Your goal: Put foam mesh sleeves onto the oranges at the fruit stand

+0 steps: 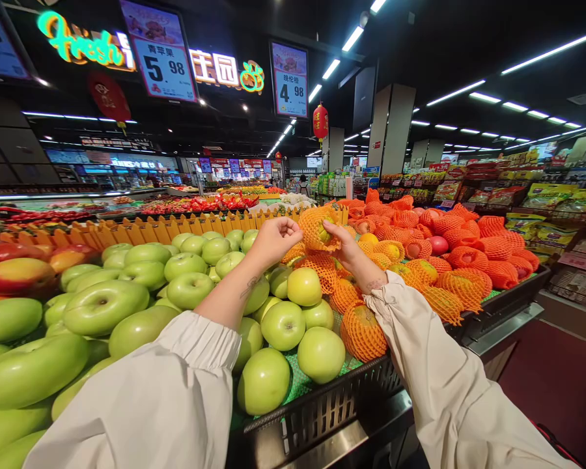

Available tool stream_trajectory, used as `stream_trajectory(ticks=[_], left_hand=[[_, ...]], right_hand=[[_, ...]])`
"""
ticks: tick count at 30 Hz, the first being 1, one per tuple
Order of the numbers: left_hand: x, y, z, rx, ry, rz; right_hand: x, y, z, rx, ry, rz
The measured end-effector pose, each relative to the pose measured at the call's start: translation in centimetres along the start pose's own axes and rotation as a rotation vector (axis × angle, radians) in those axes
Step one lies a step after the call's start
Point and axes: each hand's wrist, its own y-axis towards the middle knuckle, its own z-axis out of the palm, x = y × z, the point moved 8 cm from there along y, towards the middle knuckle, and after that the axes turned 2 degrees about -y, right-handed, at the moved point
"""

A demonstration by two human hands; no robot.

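A fruit wrapped in an orange foam net (317, 229) is held up over the display between both hands. My right hand (342, 246) grips it from the right side. My left hand (275, 238) is closed, its fingers pinching the left edge of the net. Below the hands lie loose green apples (283, 326) and more net-wrapped fruit (362, 332). Both forearms come in from the bottom in white sleeves.
A black plastic crate (322, 407) edges the display in front of me. Green apples (105, 306) fill the left, net-wrapped fruit (469, 257) the right, a yellow picket divider (141, 229) behind. Price signs (162, 65) hang overhead. Packaged goods shelves (557, 215) stand right, beside a red floor aisle (557, 384).
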Motion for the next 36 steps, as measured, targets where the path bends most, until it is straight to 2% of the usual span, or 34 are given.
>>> stream_trajectory(ticks=[3, 6, 11, 15, 19, 22, 27, 32, 36], left_hand=[[0.5, 0.1, -0.4, -0.019, 0.124, -0.012], [1.1, 0.2, -0.7, -0.029, 0.233, -0.025], [1.0, 0.2, -0.6, -0.01, 0.236, 0.022], [1.6, -0.2, 0.3, 0.104, 0.124, -0.061], [1.2, -0.7, 1.2, 0.2, 0.215, -0.005], [1.1, -0.8, 1.0, 0.174, 0.279, -0.003], [1.2, -0.6, 0.8, 0.15, 0.222, 0.009], [1.1, -0.6, 0.3, 0.095, 0.21, -0.005], [1.2, -0.4, -0.1, 0.049, 0.181, -0.014]], right_hand=[[0.0, -0.5, 0.1, -0.069, 0.054, 0.065], [0.5, -1.0, 0.8, -0.065, 0.093, 0.075], [0.7, -0.9, 0.8, -0.056, 0.086, 0.068], [0.0, -0.2, 0.2, -0.051, 0.031, 0.051], [-0.7, 0.3, 0.4, 0.018, 0.005, 0.014], [-1.0, 0.5, 0.6, 0.071, -0.001, 0.009], [-0.8, 0.1, 1.6, 0.211, 0.007, 0.084], [-0.3, -0.6, 1.8, 0.183, 0.047, 0.144], [-0.3, -0.5, 1.7, 0.169, 0.092, 0.134]])
